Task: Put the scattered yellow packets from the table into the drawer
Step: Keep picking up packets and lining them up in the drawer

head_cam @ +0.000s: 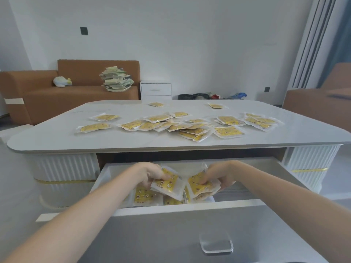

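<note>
Yellow packets [168, 185] (print unreadable), hands [152, 174] [221, 176] inside drawer [133, 234]

Glossy plastic packets [195, 128] (crinkly), smooth matt table [57, 137]

Head-worn view, forward-down, close over drawer [190, 206]

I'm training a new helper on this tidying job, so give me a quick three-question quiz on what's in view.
1. True or false: the drawer is closed.
2. The uncollected packets lie on: A the table, B the sofa, C the floor.
3. What do the left hand and right hand each grip?
Key: 1 false; 2 A; 3 yellow packets, held over the open drawer.
</note>
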The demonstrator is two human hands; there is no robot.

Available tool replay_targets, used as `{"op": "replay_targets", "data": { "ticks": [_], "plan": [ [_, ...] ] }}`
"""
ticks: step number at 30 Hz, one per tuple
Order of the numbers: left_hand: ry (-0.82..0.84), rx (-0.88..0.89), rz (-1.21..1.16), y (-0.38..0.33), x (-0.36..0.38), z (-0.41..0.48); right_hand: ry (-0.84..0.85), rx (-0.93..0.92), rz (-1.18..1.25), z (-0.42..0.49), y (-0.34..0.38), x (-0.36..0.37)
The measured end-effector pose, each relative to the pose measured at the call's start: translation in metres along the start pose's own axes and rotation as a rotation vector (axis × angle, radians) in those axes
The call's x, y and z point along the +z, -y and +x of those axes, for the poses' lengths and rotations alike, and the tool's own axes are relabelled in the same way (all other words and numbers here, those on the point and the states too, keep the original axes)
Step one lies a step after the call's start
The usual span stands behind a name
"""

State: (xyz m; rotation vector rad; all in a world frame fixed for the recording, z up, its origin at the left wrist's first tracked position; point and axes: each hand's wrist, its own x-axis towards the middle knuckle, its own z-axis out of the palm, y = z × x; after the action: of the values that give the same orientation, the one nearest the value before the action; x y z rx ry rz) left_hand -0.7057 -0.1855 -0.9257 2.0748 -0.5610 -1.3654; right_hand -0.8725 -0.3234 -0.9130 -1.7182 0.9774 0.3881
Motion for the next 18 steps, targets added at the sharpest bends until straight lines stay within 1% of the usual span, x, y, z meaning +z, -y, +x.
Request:
{"op": "replay_targets", "data": {
  "ticks": [5,8,12,14,15,18],
  "plan": [
    [-0.002,-0.058,-0.122,-0.004,0.015,0.028,0.004,0.001,0.045,0.017,-0.001,0.000],
    [-0.048,-0.042,-0.072,0.003,0.019,0.041,0.043,0.016,0.044,0.030,-0.002,0.001],
    [-0.177,0.068,0.098,0.013,0.024,0.056,0.076,0.016,0.045,0.041,-0.005,-0.001],
    [-0.266,0.131,0.262,0.017,0.025,0.063,0.057,0.007,0.025,0.045,-0.005,0.000],
    [-0.314,0.159,0.348,0.017,0.026,0.064,0.029,0.002,-0.020,0.047,-0.004,0.001],
    [-0.429,0.206,0.586,0.017,0.028,0.059,-0.106,-0.024,-0.264,0.047,-0.004,0.003]
  ]
}}
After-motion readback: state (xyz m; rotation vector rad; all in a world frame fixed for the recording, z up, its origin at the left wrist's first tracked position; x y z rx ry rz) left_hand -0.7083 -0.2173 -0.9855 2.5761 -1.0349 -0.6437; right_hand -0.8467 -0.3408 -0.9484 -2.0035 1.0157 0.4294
